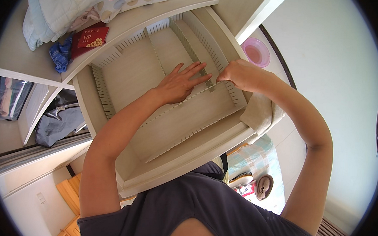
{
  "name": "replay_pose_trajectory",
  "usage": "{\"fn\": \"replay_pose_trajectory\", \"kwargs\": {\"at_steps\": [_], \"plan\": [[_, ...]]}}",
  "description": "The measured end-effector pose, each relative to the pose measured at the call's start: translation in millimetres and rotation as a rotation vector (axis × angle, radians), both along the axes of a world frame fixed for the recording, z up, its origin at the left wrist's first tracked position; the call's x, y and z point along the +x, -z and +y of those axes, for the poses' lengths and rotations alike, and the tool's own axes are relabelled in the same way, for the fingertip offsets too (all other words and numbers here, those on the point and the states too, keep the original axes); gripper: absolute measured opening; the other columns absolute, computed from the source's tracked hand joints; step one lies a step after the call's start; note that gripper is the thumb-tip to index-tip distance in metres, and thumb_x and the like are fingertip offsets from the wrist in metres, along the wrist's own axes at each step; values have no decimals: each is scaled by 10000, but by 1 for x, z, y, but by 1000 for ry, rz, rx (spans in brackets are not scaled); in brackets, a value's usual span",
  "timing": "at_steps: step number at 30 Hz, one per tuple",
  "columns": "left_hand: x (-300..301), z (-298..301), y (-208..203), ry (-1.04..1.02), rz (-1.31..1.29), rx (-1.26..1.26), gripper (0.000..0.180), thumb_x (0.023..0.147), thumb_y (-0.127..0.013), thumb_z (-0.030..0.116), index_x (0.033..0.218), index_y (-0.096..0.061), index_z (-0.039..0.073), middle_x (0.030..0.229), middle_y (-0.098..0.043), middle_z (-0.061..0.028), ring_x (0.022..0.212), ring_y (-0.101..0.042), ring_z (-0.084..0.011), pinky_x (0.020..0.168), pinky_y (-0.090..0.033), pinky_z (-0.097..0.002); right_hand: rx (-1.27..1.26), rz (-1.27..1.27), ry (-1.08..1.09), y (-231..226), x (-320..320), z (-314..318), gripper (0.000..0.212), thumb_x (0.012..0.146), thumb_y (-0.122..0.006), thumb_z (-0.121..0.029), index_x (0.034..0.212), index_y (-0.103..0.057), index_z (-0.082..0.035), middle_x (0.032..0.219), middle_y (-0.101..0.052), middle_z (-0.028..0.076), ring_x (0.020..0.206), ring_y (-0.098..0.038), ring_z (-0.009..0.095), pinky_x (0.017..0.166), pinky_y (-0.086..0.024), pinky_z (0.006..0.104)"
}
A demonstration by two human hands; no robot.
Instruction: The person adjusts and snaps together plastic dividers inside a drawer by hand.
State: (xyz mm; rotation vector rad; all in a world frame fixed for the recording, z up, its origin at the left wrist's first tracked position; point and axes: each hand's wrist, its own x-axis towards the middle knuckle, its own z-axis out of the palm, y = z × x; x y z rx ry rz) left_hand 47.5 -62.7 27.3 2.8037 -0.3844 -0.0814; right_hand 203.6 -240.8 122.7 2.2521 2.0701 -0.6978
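Observation:
A pulled-out pale drawer (198, 152) lies in front of me, fitted with slotted divider strips along its walls and across its inside. My left hand (178, 85) is open, fingers spread, over a cross divider (163, 113) in the middle of the drawer. At the right wall, my right hand (238, 74) is closed in a pinch at that divider's end; its fingertips are partly hidden. A lengthwise divider (185, 41) runs from the back wall toward my left hand's fingers. Another strip (192, 135) stands along the front.
A beige cloth (262, 114) drapes over the drawer's right front corner. On the shelf above lie a quilt (59, 15), a red card (92, 37) and blue fabric (60, 53). Bags (60, 124) fill a left compartment. A pink basin (255, 52) stands beyond the right side.

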Motion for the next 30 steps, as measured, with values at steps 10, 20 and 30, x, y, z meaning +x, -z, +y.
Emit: {"fn": "replay_pose_trajectory", "kwargs": {"at_steps": [10, 20, 30], "plan": [[2, 1, 4, 7, -8, -1, 693, 850, -564, 66, 1446, -281, 278, 1537, -142, -70, 1408, -176, -253, 1107, -223, -516, 4, -65, -73, -1, -1, 4, 224, 816, -585, -29, 997, -689, -109, 814, -662, 117, 759, -628, 324, 629, -488, 390], [3, -1, 1, 4, 9, -1, 700, 844, -564, 54, 1446, -284, 274, 1535, -146, -71, 1409, -169, -259, 1114, -213, -521, 13, -61, -103, 4, 3, 7, 146, 826, -584, -38, 931, -678, -79, 791, -652, 128, 754, -623, 338, 630, -485, 413], [6, 0, 5, 22, -18, 22, 726, 817, -548, 24, 1447, -282, 268, 1529, -165, -83, 1406, -182, -257, 1100, -227, -517, -169, 128, 77, -13, 5, 17, 148, 827, -591, -38, 964, -647, -50, 907, -648, 135, 883, -611, 339, 730, -487, 417]]}}
